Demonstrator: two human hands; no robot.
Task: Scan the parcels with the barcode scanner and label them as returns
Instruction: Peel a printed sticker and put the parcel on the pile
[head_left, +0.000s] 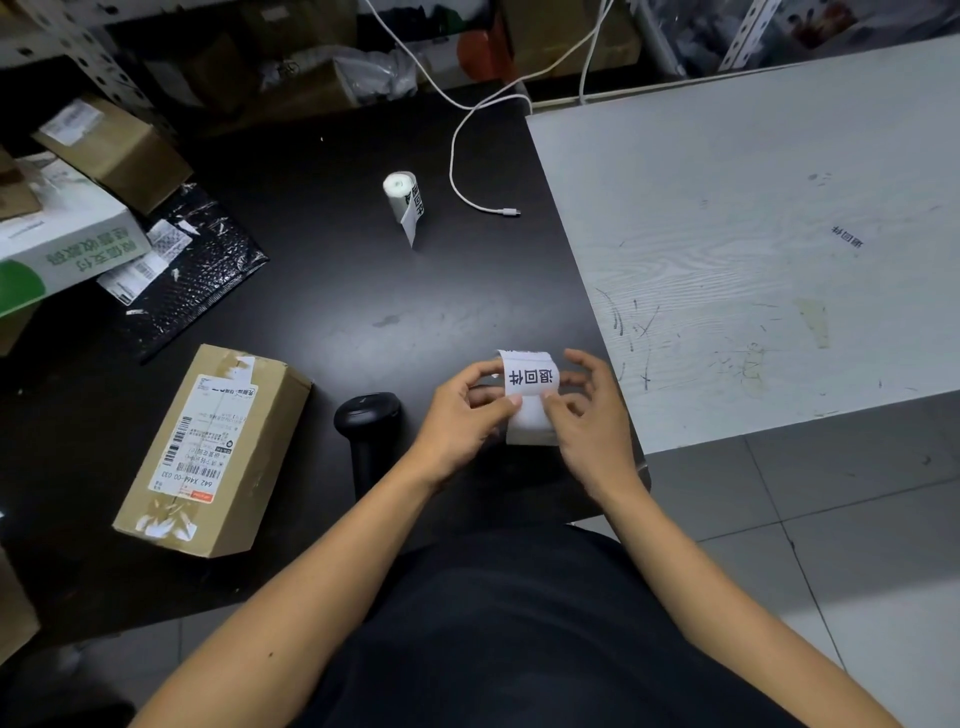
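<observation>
Two bare hands meet over the near edge of a black table (322, 291), both holding one white return label (530, 387) printed with bold black characters. The left hand (460, 415) pinches the label's left edge between thumb and curled fingers. The right hand (589, 410) pinches its right edge with thumb and forefinger, the other fingers loosely spread above. The label curves upward, and a plain white strip hangs below the thumbs.

Just left of the left hand, a black barcode scanner (366, 421) lies on the table, its handle pointing toward the person. Farther left, near the table's front edge, sits a brown cardboard parcel (218, 452) with a white shipping label and barcodes facing up.

Farther away, mid-table, a roll of labels (402, 195) lies on its side with its printed tail trailing loose. A white cable (457, 156) curls beside it on the right, its plug resting on the table.

At far left, a black bubble mailer (202, 270) lies under a green and white box (62, 244) and another brown carton (114, 148).

To the right, a scuffed white table (753, 234) adjoins the black one.
</observation>
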